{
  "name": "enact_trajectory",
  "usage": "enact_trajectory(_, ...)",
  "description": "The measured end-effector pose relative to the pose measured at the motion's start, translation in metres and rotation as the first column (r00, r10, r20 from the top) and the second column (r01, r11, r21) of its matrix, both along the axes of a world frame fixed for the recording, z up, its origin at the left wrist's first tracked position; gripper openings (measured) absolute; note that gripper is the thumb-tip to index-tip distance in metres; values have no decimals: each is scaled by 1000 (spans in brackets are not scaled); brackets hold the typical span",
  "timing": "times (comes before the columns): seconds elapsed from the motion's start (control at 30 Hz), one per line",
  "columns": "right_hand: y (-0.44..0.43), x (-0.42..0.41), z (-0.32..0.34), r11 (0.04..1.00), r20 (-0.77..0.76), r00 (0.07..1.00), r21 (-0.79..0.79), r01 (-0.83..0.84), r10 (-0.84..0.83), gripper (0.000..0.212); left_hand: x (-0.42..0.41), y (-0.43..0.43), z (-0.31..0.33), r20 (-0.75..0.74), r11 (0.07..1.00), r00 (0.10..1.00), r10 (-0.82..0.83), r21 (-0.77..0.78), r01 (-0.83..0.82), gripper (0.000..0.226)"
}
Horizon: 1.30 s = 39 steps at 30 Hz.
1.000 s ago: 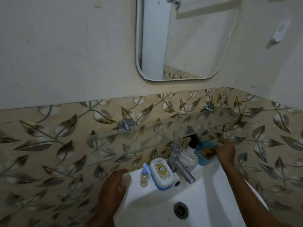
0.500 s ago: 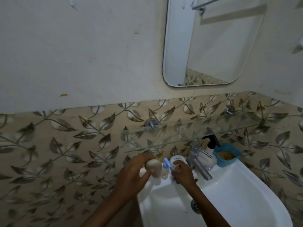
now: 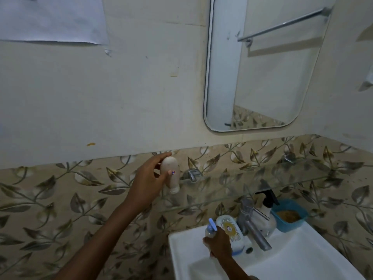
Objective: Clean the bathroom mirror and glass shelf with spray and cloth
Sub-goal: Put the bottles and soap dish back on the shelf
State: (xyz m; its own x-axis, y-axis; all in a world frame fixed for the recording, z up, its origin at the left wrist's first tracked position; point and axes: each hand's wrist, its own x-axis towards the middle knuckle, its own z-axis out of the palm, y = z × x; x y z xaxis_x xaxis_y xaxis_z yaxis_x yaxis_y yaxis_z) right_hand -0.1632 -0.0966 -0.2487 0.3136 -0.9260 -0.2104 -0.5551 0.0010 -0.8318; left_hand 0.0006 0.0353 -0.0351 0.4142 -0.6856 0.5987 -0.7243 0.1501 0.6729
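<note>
A rounded mirror [image 3: 262, 73] hangs on the wall at upper right. Below it a clear glass shelf [image 3: 242, 190] on metal brackets spans the leaf-patterned tiles. My left hand [image 3: 149, 178] grips a small beige bottle [image 3: 170, 172], cap down, at the shelf's left end. My right hand [image 3: 219, 245] holds a small clear spray bottle with a blue top [image 3: 211, 227] over the back left corner of the white sink [image 3: 302, 259]. No cloth shows.
On the sink's back ledge stand a white soap box with a gold pattern [image 3: 230, 229], a chrome tap [image 3: 252, 225], a white pump bottle with a black head [image 3: 266, 215] and a blue tub [image 3: 288, 217]. A white paper [image 3: 50, 19] hangs at upper left.
My left hand has lifted the beige bottle from the sink ledge up to the shelf's left end. My right hand has closed on the spray bottle. The view has tilted up.
</note>
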Motion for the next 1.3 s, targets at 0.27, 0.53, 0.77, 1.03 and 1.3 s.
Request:
enact_trajectory(0.27, 4, -16, 16, 996, 12, 996, -30, -86, 86, 25, 18, -11, -13, 33, 999, 999, 6, 36, -7, 48)
enact_trajectory(0.53, 42, -77, 134, 959, 43, 973, -180, -216, 228, 41, 16, -18, -23, -91, 996, 993, -77, 35, 80, 56)
enact_trajectory(0.77, 19, -39, 217, 868, 137, 960, -472, -153, 244, 37, 13, -16, -23, -112, 996, 990, -82, 24, 85, 58)
enact_trajectory(1.03, -27, 5, 204, 819, 19, 970, -539, -195, 243, 35, 15, -17, -26, -98, 997, 992, -76, 13, 78, 62)
enact_trajectory(1.3, -20, 1, 198, 821, 28, 968, -536, -196, 249, 35, 9, -19, -32, -125, 998, 990, -66, -27, 63, 74)
